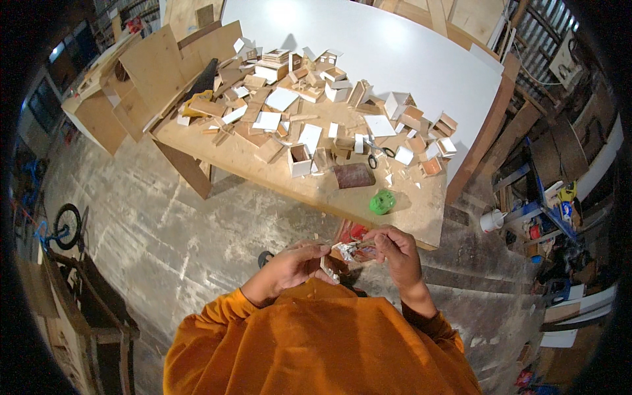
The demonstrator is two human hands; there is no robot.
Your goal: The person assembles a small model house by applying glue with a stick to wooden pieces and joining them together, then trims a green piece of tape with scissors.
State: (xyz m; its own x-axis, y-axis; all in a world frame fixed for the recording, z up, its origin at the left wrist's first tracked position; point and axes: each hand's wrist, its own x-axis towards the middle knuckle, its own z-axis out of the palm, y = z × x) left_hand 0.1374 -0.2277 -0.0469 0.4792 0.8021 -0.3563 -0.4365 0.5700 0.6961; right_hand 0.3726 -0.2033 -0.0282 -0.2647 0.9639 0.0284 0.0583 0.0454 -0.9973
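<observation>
In front of my chest, above the floor by the table's near edge, my left hand (295,264) pinches a small white-edged piece (329,271) between thumb and fingers. Beside it, my right hand (398,255) is closed on a crumpled, partly clear packet smeared with white (355,251); its exact kind is hard to make out. The packet's white end lies close to the left fingertips. Nearest on the table are a round green object (382,202) and a dark reddish-brown flat sheet (354,176).
The wooden table (421,217) carries many small wood and white-faced boxes (300,162), offcuts, scissors (375,158) and a handsaw (203,80). A white panel (447,72) stands behind. Plywood pieces (148,72) lean at left; a white bucket (492,220) is at right.
</observation>
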